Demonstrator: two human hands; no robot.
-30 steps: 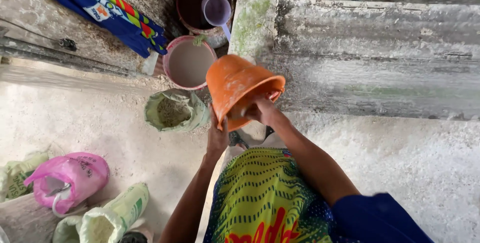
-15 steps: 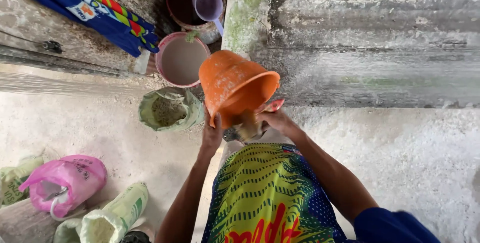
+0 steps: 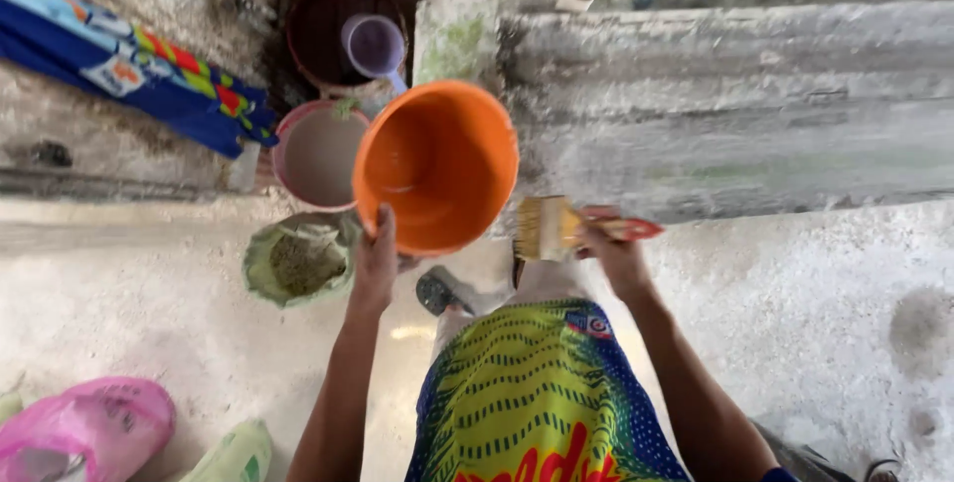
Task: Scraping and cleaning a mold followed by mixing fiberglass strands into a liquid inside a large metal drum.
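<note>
Gripping orange bucket (image 3: 437, 169), paintbrush (image 3: 556, 229)

Pink bag (image 3: 84, 429) cut off by lower left edge; blue cloth (image 3: 119, 80) cropped at left; dark bucket (image 3: 323, 30) half hidden behind purple scoop (image 3: 374, 47); background wall blurred.

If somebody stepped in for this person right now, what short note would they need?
Left hand: grip on the rim of the orange bucket, tilted, its opening facing the camera, inside looks nearly empty.
Right hand: holds the paintbrush by its red handle, bristles beside the bucket.
Nearby on the ground: a pink-rimmed basin, a green sack.
Done: bucket lifted, brush in hand. Left: cannot tell.
</note>
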